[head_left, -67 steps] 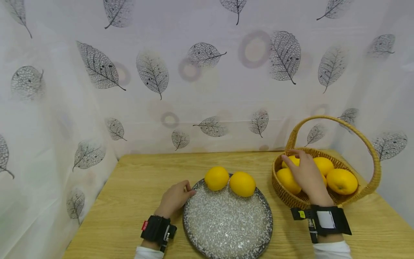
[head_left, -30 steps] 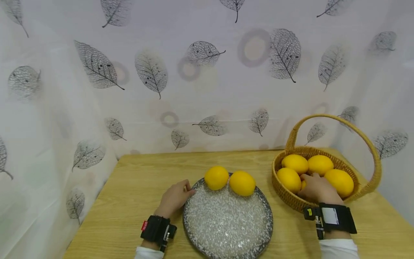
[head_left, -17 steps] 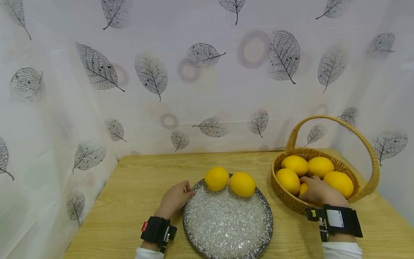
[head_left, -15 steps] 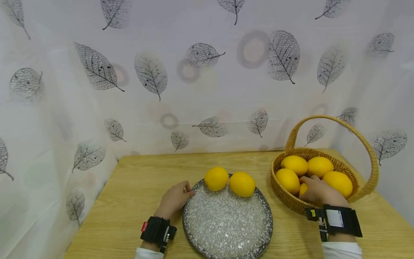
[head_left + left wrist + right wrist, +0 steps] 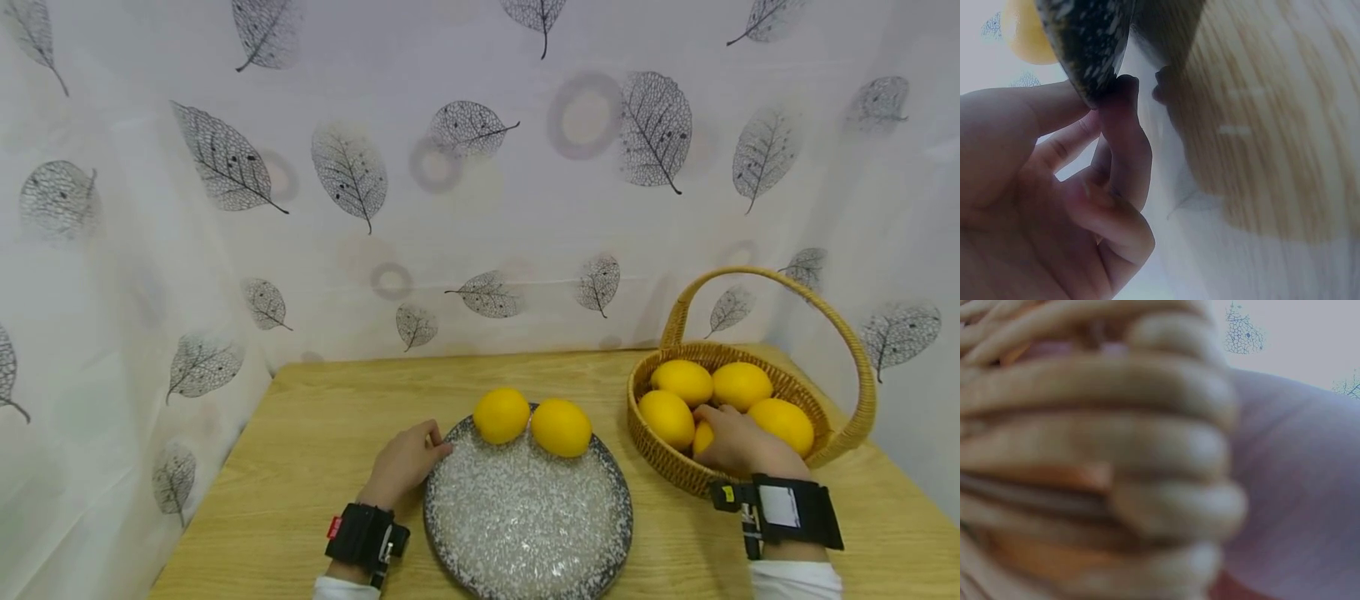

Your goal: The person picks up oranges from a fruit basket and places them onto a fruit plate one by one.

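Note:
My left hand (image 5: 407,462) is at the left edge of a round speckled grey plate (image 5: 528,517) with a dark rim. In the left wrist view its thumb and forefinger pinch the plate's rim (image 5: 1088,56). Two yellow lemons (image 5: 502,415) lie side by side at the plate's far edge. My right hand (image 5: 742,442) reaches down into a wicker basket (image 5: 660,458), its fingers curled over a lemon (image 5: 702,437) that is mostly hidden beneath it. Basket weave (image 5: 1147,444) fills much of the right wrist view and hides the fingertips.
Several other lemons (image 5: 682,382) lie around the right hand in the basket. The basket's tall handle (image 5: 765,271) arches over its far right side. A leaf-patterned white curtain (image 5: 480,225) hangs behind the wooden table (image 5: 360,392).
My right hand has gone from above the basket's far-left lemons down into its near side, onto a lower lemon. The left hand stays at the plate's rim.

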`<state>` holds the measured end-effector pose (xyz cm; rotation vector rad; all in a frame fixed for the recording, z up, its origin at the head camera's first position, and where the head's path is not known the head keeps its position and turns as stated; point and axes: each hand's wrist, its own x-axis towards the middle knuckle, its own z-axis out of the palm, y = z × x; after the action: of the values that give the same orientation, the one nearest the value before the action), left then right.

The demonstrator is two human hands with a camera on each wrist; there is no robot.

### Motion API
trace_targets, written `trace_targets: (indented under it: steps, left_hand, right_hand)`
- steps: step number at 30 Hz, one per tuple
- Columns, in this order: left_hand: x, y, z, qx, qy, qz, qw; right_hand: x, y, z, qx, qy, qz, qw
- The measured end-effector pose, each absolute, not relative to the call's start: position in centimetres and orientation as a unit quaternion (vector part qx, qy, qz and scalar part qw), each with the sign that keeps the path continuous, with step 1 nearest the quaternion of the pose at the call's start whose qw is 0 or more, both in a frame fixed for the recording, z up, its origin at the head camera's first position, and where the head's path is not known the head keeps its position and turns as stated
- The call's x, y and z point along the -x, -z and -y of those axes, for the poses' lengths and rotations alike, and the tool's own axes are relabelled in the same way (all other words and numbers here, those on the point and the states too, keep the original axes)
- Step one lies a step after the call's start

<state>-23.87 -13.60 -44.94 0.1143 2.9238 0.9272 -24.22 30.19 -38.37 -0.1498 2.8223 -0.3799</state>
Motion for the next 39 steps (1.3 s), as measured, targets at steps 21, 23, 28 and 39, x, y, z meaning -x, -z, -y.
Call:
trace_targets:
  steps: [21,23,28,39]
  left_hand:
    - [23.9,44.8,13.6,-0.031,-0.297,-0.954,0.038]
    - [23.9,44.8,13.6,-0.031,-0.296,-0.954,0.038]
    - [23.9,44.9,13.6,-0.03,-0.299,-0.953,0.042]
    - [24.1,45.1,13.7,-0.023,-0.3,-0.952,0.048]
  right_hand:
    - [24.0,37.4,-29.6,0.059,0.14,-0.984,0.093]
    - [24.0,37.3,-29.6,0.053,0.141,-0.984,0.093]
    - [23.9,37.2,-29.6,0.044,0.136,-0.986,0.085]
    - [23.9,36.6,-29.0,0.049,0.133,-0.989,0.043]
